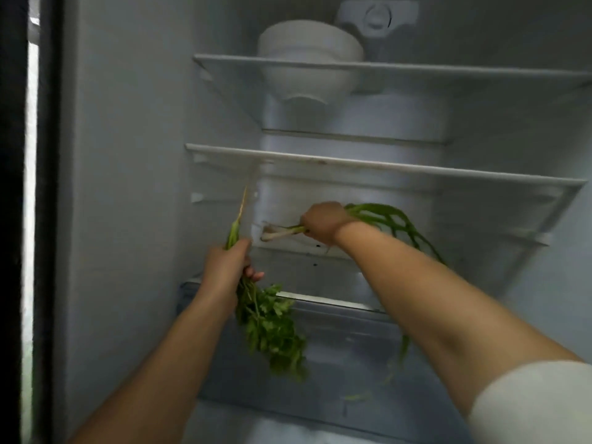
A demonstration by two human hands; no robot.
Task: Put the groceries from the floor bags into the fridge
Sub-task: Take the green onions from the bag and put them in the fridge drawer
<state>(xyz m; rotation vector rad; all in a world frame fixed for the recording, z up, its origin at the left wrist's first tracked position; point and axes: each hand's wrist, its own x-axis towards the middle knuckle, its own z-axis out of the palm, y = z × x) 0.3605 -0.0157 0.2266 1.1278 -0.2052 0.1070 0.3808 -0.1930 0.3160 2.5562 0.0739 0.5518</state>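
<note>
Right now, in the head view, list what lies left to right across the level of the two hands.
Dark door edge → fridge's left inner wall → left hand gripping the leafy herb bunch → right hand gripping the green onions → fridge's right inner wall.

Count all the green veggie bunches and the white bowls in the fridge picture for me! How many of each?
Green bunches: 2, a leafy green herb bunch in the left hand and a bunch of long green spring onions with white ends in the right hand.
White bowls: 1, a white round bowl on the top glass shelf.
Total: 3
</note>
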